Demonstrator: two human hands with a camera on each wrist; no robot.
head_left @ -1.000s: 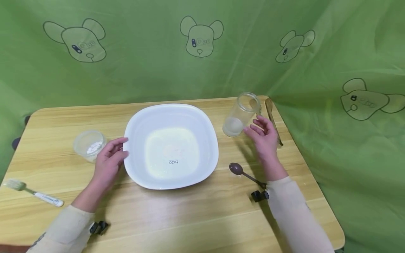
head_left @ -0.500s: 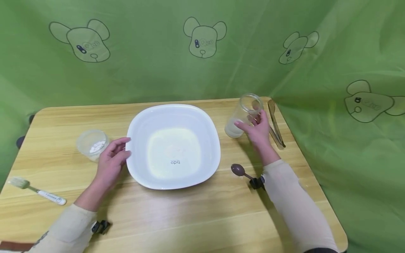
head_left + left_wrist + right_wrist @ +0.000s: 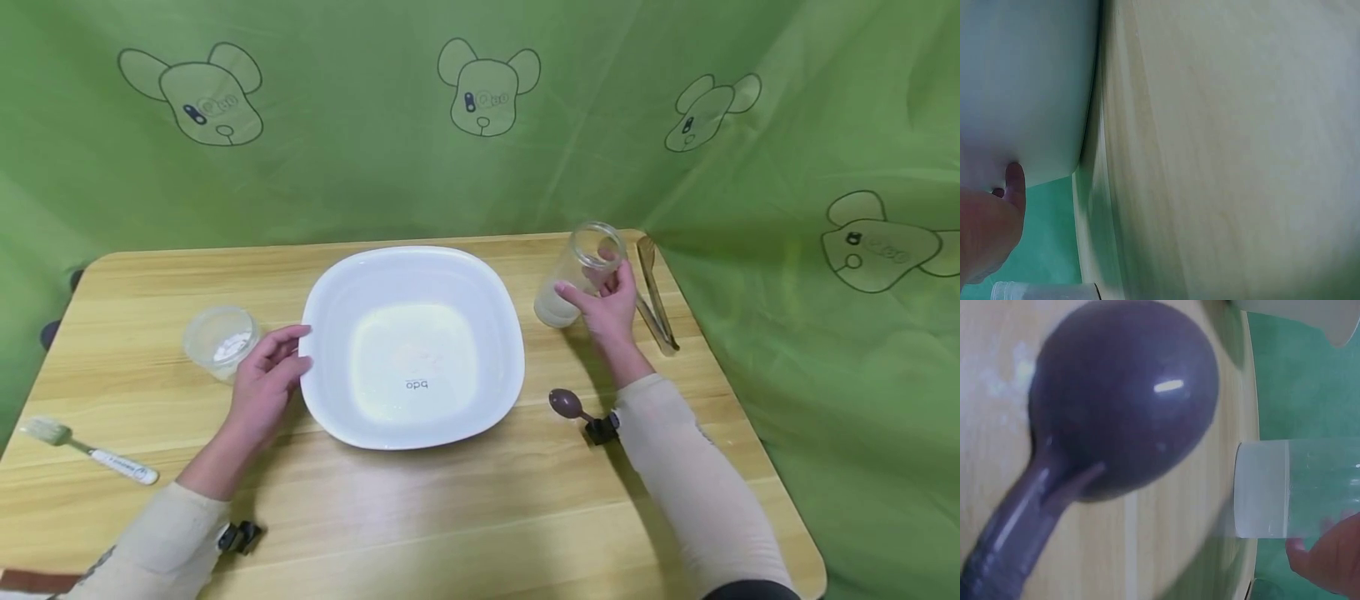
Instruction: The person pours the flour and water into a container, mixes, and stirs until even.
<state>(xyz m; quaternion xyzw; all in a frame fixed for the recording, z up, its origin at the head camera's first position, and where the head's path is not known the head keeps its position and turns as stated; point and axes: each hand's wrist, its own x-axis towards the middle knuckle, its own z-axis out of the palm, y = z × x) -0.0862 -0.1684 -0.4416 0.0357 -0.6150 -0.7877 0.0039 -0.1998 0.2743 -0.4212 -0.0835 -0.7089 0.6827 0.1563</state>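
White basin (image 3: 498,333) and glass jar (image 3: 572,268): on a wood-grain table (image 3: 420,517), the basin around its middle, the jar upright beyond the basin's right side, near the far edge.
Brush (image 3: 123,468): far left, lying flat, white handle toward the person; probably set aside there, out of the hands' way.
Plastic tub (image 3: 201,337): next along, clear, with white pieces inside, near the left hand.
Left hand (image 3: 258,396): thumb and fingertips set apart, touching the basin's left wall without wrapping it; likely a light contact to steady it.
Basin's inside: lettering shows on the floor; whether it holds water cannot be told.
Right hand (image 3: 611,315): fingers curled round the jar, thumb on the near side; a grip that should keep something tall from tipping.
Jar's lower part: whitish, contents or frosting unclear.
Brown spoon (image 3: 564,403): nearer the person, handle running toward the right wrist.
Tongs (image 3: 657,296): farthest right, just beside the right hand, lying along the table's edge.
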